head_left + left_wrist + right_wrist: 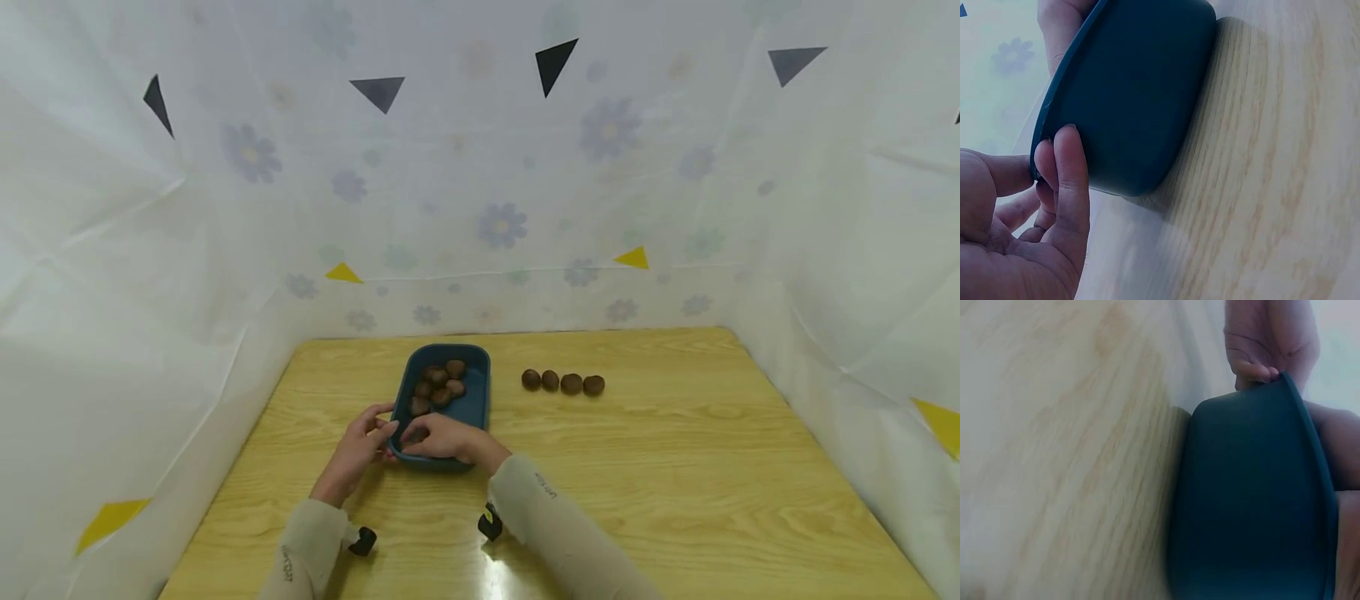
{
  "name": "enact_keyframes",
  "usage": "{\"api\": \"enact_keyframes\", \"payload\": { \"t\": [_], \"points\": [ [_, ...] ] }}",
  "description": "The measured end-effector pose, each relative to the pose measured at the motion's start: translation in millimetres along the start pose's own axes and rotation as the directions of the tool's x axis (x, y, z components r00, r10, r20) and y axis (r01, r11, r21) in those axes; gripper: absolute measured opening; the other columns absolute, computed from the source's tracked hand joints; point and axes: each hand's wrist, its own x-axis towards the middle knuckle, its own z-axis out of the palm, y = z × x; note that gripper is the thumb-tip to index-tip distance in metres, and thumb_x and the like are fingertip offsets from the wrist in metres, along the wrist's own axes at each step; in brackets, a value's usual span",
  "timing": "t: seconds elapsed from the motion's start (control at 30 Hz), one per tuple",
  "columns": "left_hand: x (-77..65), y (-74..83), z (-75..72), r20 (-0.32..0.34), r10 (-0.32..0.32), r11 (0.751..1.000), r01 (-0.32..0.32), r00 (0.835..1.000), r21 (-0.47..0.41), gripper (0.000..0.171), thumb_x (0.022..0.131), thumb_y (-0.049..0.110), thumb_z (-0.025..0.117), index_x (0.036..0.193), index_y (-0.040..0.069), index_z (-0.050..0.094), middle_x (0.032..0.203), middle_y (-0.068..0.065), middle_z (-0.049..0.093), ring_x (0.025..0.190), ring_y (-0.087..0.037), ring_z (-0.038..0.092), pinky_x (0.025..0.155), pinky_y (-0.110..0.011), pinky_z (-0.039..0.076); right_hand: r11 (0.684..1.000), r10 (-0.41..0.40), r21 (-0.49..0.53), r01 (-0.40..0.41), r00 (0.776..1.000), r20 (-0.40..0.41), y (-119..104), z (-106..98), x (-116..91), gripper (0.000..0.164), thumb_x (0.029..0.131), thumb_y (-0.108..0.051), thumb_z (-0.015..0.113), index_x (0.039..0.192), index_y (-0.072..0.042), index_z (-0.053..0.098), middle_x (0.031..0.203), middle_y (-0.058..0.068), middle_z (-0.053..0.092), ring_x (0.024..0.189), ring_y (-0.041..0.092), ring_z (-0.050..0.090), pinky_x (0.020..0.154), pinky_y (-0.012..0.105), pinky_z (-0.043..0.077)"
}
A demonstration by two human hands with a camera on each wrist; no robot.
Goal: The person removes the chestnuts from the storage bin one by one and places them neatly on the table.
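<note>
A dark blue tray (467,412) with raised walls stands on the table, several brown chestnuts (441,397) gathered along its left side. My left hand (358,450) pinches the tray's rim at the near left corner, thumb on top and fingers under the lip; the left wrist view shows this grip against the outer wall (1129,94). Reaching over the right wall, my right hand (447,437) is down inside the near end of the tray. Its fingers and thumb curl around a chestnut (417,435), mostly hidden by the hand.
To the right of the tray, several more chestnuts (572,383) lie in a short row on the wood-grain table (675,467). White patterned sheeting (480,167) encloses the table at the back and both sides.
</note>
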Motion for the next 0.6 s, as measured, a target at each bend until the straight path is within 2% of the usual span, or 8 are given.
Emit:
{"api": "enact_keyframes", "payload": {
  "t": [0.13,0.33,0.47,0.6],
  "points": [
    [0.8,-0.4,0.6,0.008,-0.001,1.000,0.001,1.000,-0.008,0.042,0.109,0.015,0.054,0.150,0.008,0.050,0.111,-0.015,0.056,0.075,-0.018,0.063,0.073,-0.036,0.062,0.999,-0.022,-0.033,0.022,0.999,-0.026,-0.9,-1.2,-1.3,0.019,0.099,-0.018,0.072,0.117,-0.013,0.074,0.117,0.004,0.072,0.104,0.018,0.067,0.089,0.037,0.057],
    [0.4,0.1,-0.2,0.021,0.010,1.000,-0.010,1.000,0.004,0.044,0.110,0.017,0.053,0.153,0.009,0.047,0.112,-0.015,0.056,0.076,-0.018,0.065,0.073,-0.036,0.062,0.999,-0.038,-0.027,0.037,0.998,-0.047,-2.0,-3.5,-0.7,0.021,0.097,-0.019,0.075,0.117,-0.012,0.075,0.108,0.001,0.072,0.093,0.012,0.065,0.082,0.032,0.055],
    [-1.1,0.6,-0.3,0.024,0.004,1.000,-0.004,1.000,0.003,0.045,0.110,0.016,0.052,0.154,0.008,0.045,0.113,-0.015,0.056,0.077,-0.019,0.065,0.073,-0.037,0.063,0.998,-0.055,-0.045,0.052,0.997,-0.057,-2.9,-4.3,-1.1,0.021,0.096,-0.020,0.076,0.116,-0.012,0.075,0.107,0.001,0.071,0.093,0.014,0.065,0.081,0.032,0.055],
    [-2.5,0.5,-0.5,0.021,-0.004,1.000,0.004,1.000,0.007,0.046,0.110,0.017,0.052,0.154,0.008,0.045,0.114,-0.016,0.057,0.078,-0.019,0.065,0.074,-0.038,0.062,0.995,-0.066,-0.086,0.060,0.996,-0.067,-4.1,-6.9,-4.8,0.023,0.096,-0.022,0.077,0.117,-0.014,0.075,0.112,0.001,0.070,0.101,0.017,0.066,0.087,0.035,0.056]
  ]
}}
